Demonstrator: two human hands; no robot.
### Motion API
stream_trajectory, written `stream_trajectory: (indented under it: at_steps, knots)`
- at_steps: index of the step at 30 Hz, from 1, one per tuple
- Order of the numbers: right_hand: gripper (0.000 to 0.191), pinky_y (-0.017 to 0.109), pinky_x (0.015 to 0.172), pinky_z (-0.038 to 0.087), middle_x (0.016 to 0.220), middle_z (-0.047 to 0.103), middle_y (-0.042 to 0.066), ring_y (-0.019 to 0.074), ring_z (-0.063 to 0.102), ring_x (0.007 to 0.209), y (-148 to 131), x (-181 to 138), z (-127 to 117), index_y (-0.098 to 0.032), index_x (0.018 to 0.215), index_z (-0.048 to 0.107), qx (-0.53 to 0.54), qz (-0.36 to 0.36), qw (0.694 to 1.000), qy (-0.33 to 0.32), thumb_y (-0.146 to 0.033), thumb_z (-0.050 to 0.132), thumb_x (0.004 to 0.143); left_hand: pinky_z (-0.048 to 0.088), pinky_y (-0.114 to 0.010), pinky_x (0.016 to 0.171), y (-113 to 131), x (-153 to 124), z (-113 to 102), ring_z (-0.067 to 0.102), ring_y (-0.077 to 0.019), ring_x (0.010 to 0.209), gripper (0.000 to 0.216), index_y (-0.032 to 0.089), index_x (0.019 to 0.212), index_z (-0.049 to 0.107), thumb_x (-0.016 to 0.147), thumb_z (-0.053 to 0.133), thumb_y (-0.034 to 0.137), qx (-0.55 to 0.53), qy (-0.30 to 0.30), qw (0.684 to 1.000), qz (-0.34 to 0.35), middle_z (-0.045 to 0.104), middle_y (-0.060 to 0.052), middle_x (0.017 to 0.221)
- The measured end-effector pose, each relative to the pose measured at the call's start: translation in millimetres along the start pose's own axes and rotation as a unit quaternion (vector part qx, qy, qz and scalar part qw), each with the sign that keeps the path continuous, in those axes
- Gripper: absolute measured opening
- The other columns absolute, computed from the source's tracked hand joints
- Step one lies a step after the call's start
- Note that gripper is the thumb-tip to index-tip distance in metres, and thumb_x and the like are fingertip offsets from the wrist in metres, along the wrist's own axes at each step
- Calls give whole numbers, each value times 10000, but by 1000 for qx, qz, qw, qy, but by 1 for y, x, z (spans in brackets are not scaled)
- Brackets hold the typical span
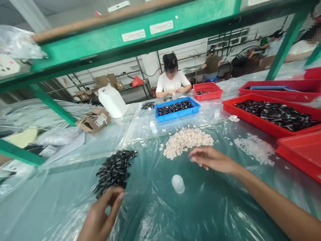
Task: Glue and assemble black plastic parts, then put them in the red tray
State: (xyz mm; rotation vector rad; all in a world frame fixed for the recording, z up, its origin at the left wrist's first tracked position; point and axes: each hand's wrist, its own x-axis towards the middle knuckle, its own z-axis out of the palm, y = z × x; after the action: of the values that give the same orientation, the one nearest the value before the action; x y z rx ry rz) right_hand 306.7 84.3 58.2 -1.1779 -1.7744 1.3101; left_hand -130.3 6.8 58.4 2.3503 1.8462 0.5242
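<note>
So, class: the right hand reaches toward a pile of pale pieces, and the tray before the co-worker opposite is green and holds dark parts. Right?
One slip: in the head view that tray is blue, not green. It holds dark parts, and the right hand reaches toward the pale pieces.

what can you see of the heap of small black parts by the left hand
The heap of small black parts is a loose, elongated pile of glossy dark pieces with pale glints; single ones are too small to make out. It lies on the clear, wrinkled plastic sheet, running from near-left to far-right. The left hand reaches its near end; whether the fingertips touch it cannot be told.
</note>
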Motion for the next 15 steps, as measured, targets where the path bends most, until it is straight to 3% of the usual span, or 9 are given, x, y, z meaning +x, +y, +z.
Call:
stream_trajectory:
  at_steps: [2, 5, 7, 10, 15]
  knots:
    - [306, 251, 608, 542, 927, 694, 51, 135, 630, 732, 7, -3, 8, -170, 1114, 751, -5, -11, 1000, -27, -428, 638, 995, 629, -351, 796, -6, 35, 1, 785, -282, 929, 277, 196, 1258, 659, 1118, 470, 344, 72, -2, 997, -3, 765, -95, 1030]
    - [267, 277, 738, 568, 1037, 707, 58, 159, 662, 870, 11, -8, 22, -200, 1169, 765, -21, -34, 996, -83, -267, 681, 925, 561, -488, 1077, -4, 85, 12, 692, -333, 1273, 368, 135, 1356, 676, 1046, 505, 35, 168, -12, 986, -16, 708, -172, 1360]
    - [382, 280, 775, 563, 1069, 677, 51, 172, 651, 932, 11, -10, 32, -223, 1246, 751, -38, -47, 993, -105, -216, 723, 865, 564, -554, 1082, 0, 106, 23, 689, -327, 1280, 318, 157, 1348, 689, 1043, 655, 75, 220, -30, 975, -23, 717, -126, 1371]
    - [527, 284, 751, 543, 1090, 623, 56, 191, 614, 936, 13, -11, 46, -203, 1296, 728, -60, -55, 991, -107, -308, 839, 792, 582, -567, 1066, 6, 123, 35, 703, -318, 1260, 226, 163, 1252, 733, 1027, 758, 161, 256, -55, 965, -26, 734, -98, 1352]
    - [532, 258, 703, 460, 1064, 626, 37, 180, 578, 892, 16, -8, 62, -213, 1218, 748, -62, -58, 995, -57, -427, 912, 760, 604, -522, 1010, 11, 134, 34, 735, -289, 1155, 161, 152, 1179, 732, 1020, 759, 157, 184, -69, 980, -41, 750, -83, 1263]
